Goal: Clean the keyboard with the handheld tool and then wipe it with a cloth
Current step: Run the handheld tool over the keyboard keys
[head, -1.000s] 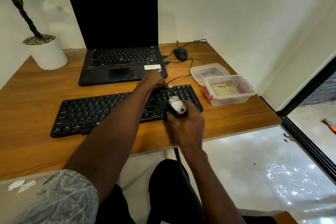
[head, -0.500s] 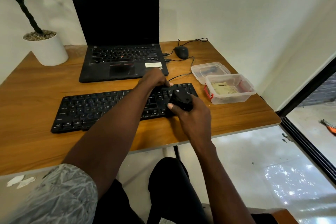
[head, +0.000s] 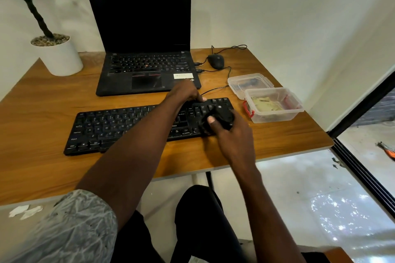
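Black tool (head: 220,117) now higher; cloth (head: 266,103) in tub (head: 277,116).

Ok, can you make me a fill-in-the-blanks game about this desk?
1. The right hand holds a black ____ tool.
2. The left hand rests on the ____ keyboard.
3. The laptop screen is ____.
4. The plant pot is ____.

Missing words: handheld; black; dark; white

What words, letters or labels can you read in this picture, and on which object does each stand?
"Ctrl", "Alt", "Shift": keyboard, left-hand keys.
"Ctrl": keyboard, lower right row.
Letter keys such as "W", "S", "X": keyboard.
White sticker on the laptop: print too blurred to read.
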Demonstrator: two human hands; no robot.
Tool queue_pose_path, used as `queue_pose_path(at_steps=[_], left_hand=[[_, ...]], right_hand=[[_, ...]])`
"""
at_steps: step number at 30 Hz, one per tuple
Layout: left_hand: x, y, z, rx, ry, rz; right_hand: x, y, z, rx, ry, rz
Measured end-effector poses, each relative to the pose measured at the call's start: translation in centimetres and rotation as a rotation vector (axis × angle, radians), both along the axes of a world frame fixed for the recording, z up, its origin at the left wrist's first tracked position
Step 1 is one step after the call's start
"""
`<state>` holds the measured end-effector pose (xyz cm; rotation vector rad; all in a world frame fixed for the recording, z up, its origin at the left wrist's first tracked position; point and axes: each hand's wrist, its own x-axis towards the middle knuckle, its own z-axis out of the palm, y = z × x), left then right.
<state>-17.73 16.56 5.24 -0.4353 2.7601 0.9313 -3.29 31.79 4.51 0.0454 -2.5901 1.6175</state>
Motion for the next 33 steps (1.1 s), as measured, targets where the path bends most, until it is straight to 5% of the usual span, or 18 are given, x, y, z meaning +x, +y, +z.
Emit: queue_pose_path(at_steps=[4,11,17,23,29,33], left_hand=[[-0.1,-0.1,0.0,0.005,0.0,-0.014],[0.1,0.0,0.0,-0.005,0.01,0.001],[0.0,-0.2,-0.2,0.02,0.018,-0.013],[0.0,-0.2,-0.3,0.01,0.018,0.001],[0.2,-0.2,-0.2,0.002,0.02,-0.009],[0.1,-0.2,-0.2,-0.016,0.026,-0.012]], right_hand=[[-0.8,1.7,0.4,0.035,0.044,-0.194],[1.4,-3.1,-0.4,0.039,0.149,0.06],[-0.7,1.1,0.3,0.14,0.197,-0.298],[0.1,-2.2,-0.6,0.108,0.193,-0.022],[-1.1,0.3,-0.6,-0.056,0.215,-0.174],[-0.3,-1.4,-1.1,-0.057,0.205,-0.035]])
